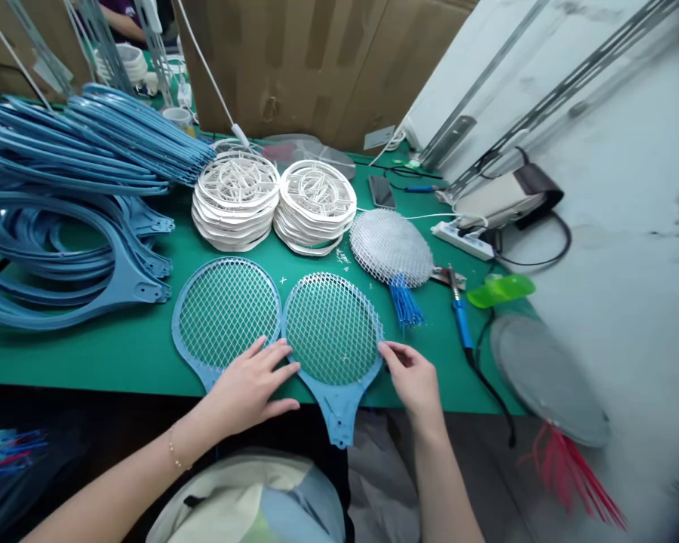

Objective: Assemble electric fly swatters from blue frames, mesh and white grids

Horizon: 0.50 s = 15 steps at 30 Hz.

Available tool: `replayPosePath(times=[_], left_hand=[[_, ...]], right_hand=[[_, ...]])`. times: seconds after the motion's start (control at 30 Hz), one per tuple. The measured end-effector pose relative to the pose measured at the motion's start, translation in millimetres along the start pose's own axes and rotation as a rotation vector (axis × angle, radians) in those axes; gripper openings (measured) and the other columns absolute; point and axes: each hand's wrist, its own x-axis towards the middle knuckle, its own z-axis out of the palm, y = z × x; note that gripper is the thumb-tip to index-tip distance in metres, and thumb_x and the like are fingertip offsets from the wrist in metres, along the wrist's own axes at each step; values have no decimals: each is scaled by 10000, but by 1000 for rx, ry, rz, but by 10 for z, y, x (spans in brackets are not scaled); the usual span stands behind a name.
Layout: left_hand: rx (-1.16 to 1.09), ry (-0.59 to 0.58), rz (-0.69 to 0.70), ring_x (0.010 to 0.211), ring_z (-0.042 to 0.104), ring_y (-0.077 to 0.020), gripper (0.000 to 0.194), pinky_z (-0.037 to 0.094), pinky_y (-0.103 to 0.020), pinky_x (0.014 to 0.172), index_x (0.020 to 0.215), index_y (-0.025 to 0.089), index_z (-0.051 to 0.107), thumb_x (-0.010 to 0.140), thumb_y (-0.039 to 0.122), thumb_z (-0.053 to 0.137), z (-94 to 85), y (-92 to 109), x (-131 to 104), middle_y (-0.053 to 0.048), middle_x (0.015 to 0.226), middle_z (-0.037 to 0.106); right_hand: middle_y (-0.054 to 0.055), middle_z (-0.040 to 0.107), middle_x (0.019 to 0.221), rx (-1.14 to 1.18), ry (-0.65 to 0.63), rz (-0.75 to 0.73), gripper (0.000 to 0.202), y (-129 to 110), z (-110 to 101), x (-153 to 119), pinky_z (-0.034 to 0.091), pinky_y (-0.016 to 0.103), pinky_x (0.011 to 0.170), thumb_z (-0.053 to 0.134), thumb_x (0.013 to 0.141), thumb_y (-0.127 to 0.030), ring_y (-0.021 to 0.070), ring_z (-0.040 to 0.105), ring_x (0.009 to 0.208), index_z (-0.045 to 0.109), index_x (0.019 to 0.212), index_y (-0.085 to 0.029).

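Two blue mosquito-swatter racket frames with metal mesh lie side by side at the table's front edge: a left racket [229,302] and a right racket [344,396]. My left hand [250,386] rests open with fingers spread, over the lower part of the left racket and touching the rim of the right one. My right hand [416,381] pinches the right edge of the right racket between thumb and forefinger. The right racket's handle end sticks out over the table edge. A stack of round metal meshes [390,245] with blue wires [406,303] lies just behind my right hand.
Blue frames [130,264] are piled at left. Two stacks of white rings [235,219] stand behind the rackets. A soldering iron [462,320], green plastic piece [501,290], power strip [462,241] and phone [381,191] lie right. Grey meshes [548,377] with red wires hang beyond.
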Motion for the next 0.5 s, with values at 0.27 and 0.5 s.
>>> replayPosePath(times=[0.27, 0.5], left_hand=[[34, 20, -3, 1344, 533, -312, 390, 423, -515, 1141, 1270, 188, 671, 976, 428, 582, -130, -39, -19, -145, 1368, 606], [38, 66, -14, 1329, 548, -308, 332, 422, -523, 1145, 1258, 215, 687, 990, 371, 568, -70, -26, -16, -122, 1331, 629]], right_hand=[[73, 705, 779, 63, -40, 62, 600, -116, 5, 53, 436, 282, 547, 790, 606, -616, 131, 516, 576, 755, 944, -121], [88, 731, 852, 18, -27, -53, 561, -179, 43, 107, 420, 275, 528, 758, 682, -574, 130, 500, 586, 773, 1031, -135]])
